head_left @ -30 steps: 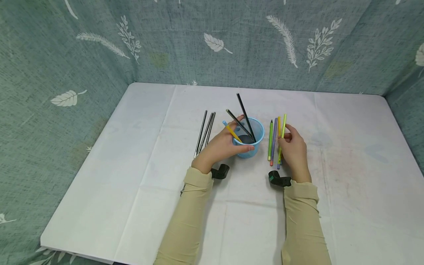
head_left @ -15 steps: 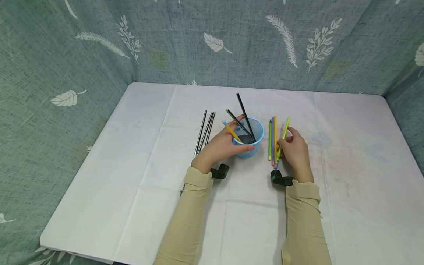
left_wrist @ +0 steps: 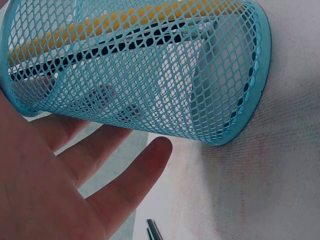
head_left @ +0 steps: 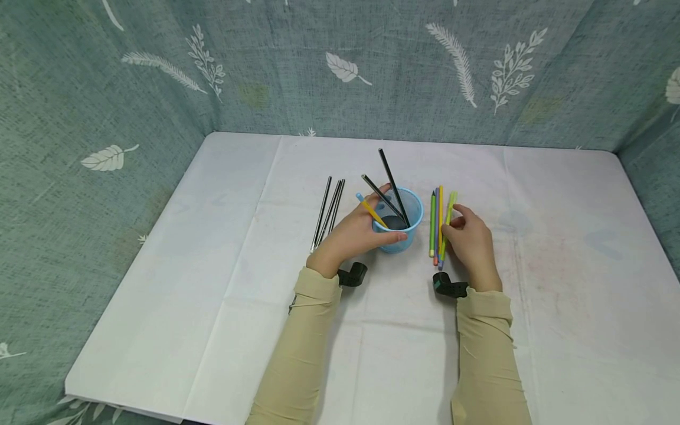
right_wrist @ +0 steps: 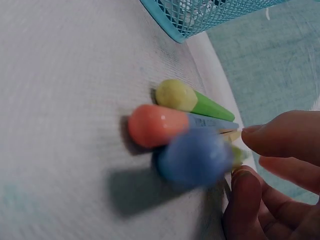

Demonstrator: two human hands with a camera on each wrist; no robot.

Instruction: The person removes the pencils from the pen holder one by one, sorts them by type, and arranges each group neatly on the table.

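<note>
My left hand (head_left: 350, 236) holds a light-blue mesh pencil cup (head_left: 401, 243), thumb across the near side and fingers at the far side. Two black pencils (head_left: 389, 171) and a yellow pencil with a blue end (head_left: 366, 203) lean inside it. To the right of the cup, my right hand (head_left: 470, 242) pinches a yellow-green pencil (head_left: 451, 203) by its middle, its top tilted slightly right. Close up, its blurred blue end (right_wrist: 197, 157) appears above the cloth. Beside it lie a green pencil (head_left: 432, 227), a purple one (head_left: 437, 212) with a red end, and a yellow one (head_left: 441, 200).
Several thin black pencils (head_left: 325, 206) lie left of the cup, partly behind the left forearm. A white cloth (head_left: 239, 307) covers the table. Green leaf-patterned fabric (head_left: 297, 71) hangs at the back and sides. Each wrist wears a black camera.
The yellow-green pencil's top swings right, then back left, while its lower end shifts left. The yellow pencil moves left against the purple one. My left hand and the cup stay put.
</note>
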